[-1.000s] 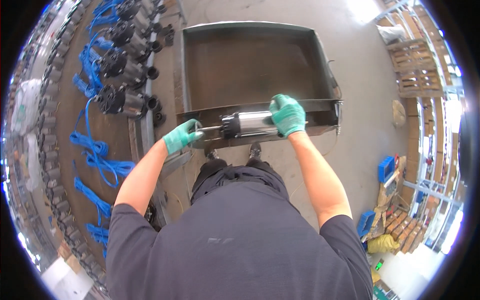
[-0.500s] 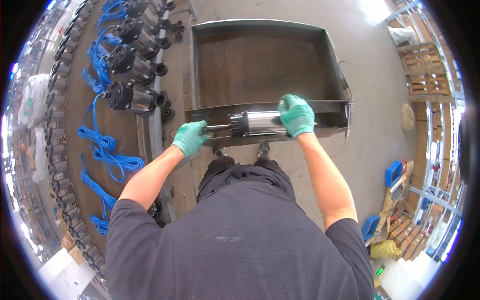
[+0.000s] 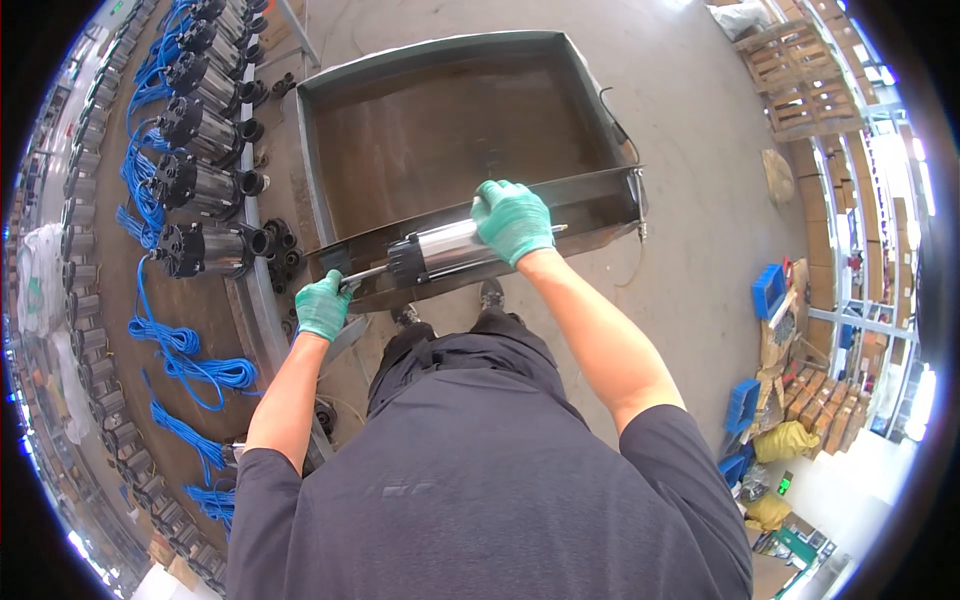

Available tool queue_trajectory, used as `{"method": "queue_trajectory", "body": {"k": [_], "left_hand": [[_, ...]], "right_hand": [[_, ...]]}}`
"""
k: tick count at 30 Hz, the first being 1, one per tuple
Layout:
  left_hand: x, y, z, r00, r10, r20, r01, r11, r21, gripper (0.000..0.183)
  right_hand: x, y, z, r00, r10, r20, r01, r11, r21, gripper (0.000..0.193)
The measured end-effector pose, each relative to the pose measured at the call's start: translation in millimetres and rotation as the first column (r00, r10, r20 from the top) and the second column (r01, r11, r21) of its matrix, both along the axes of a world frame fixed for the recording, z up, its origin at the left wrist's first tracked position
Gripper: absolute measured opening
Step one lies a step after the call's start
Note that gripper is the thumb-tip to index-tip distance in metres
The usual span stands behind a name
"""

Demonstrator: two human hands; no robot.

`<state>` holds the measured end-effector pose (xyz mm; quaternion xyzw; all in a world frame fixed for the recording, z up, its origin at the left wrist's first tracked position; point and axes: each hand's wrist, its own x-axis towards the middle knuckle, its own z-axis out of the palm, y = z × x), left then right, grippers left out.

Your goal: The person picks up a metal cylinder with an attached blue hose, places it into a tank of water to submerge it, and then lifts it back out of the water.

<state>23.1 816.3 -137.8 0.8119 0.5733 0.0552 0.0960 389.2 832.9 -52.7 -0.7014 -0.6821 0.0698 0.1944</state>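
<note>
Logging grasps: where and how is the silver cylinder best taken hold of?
Probably around the silver cylinder from above, as the right hand holds it: its round upper side lies exposed. The left hand could steady the rod projecting left.

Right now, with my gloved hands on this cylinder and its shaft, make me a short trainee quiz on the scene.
1. True or false: the right hand is on the thin shaft, away from the silver cylinder.
2. What colour are the coiled cables on the person's left? A: yellow. B: blue. C: red.
3. Fill in the missing word: the gloves on both hands are ____.

Key: 1. False; the right hand is on the silver cylinder, and the left hand is at the thin shaft's end. 2. B. 3. Green.
</note>
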Motion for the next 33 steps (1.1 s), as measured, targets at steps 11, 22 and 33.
{"method": "queue_trajectory", "body": {"k": [11,22,33], "left_hand": [[4.1,-39.5,38.9,0.773,0.492,0.401,-0.374,0.864,-0.338,0.069],[58.5,-62.6,84.8,0.524,0.448,0.724,-0.343,0.889,-0.302,0.044],[139.8,-25.4,157.8,0.181,0.376,0.909,-0.092,0.926,-0.365,0.030]], "right_hand": [[179.1,-58.1,-57.4,0.783,-0.561,-0.268,0.613,0.768,0.185,0.026],[234.6,-76.8,-65.3,-0.398,-0.460,-0.794,-0.189,0.888,-0.420,0.017],[-70.5,-65.4,13.1,0.604,0.274,-0.748,-0.613,0.760,-0.217,0.031]]}}
